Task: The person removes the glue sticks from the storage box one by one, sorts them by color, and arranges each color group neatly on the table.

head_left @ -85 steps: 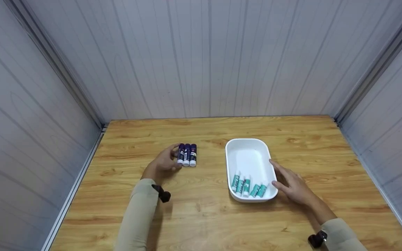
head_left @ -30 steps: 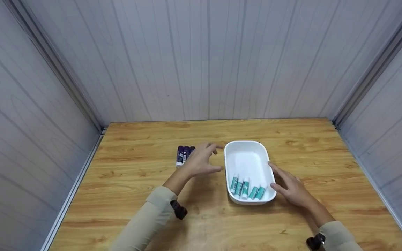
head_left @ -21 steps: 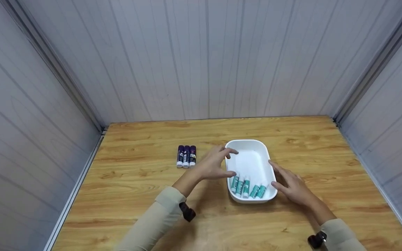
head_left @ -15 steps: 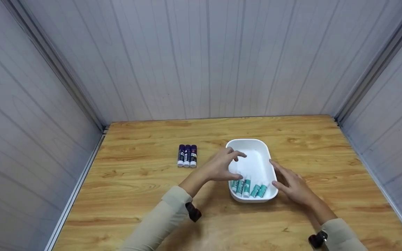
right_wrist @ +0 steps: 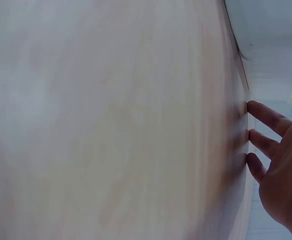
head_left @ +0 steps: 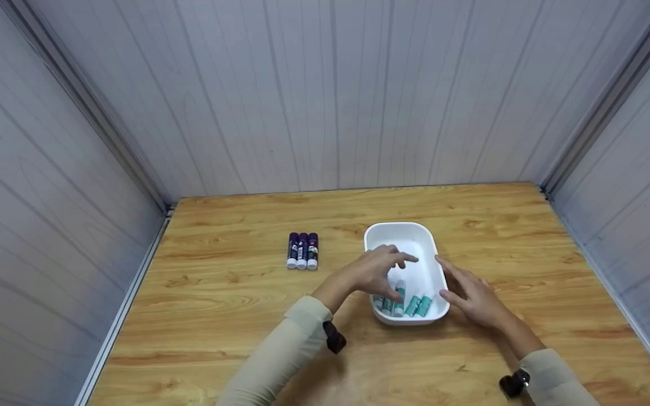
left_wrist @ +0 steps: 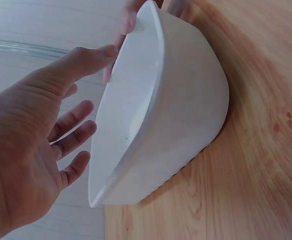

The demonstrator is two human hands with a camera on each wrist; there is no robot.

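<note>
A white oblong tray (head_left: 409, 234) sits on the wooden table, right of centre. Several teal glue sticks (head_left: 418, 305) lie side by side at its near end. My left hand (head_left: 397, 275) reaches into the tray just above those sticks, fingers spread and holding nothing. The left wrist view shows the same open hand (left_wrist: 70, 125) beside the tray's outer wall (left_wrist: 186, 100). My right hand (head_left: 453, 283) rests with straight fingers against the tray's right wall. In the right wrist view its fingers (right_wrist: 266, 142) touch a pale blurred surface. Three purple glue sticks (head_left: 302, 251) lie together left of the tray.
The wooden table (head_left: 235, 316) is enclosed by grey panel walls at the back and on both sides. A metal rail (head_left: 133, 282) runs along its left edge. A dark wrist strap (head_left: 334, 337) shows on my left sleeve and another (head_left: 514, 382) on the right.
My left hand left the purple sticks and moved right, over the tray's rim and in above the teal sticks. The right hand and the tray stayed put.
</note>
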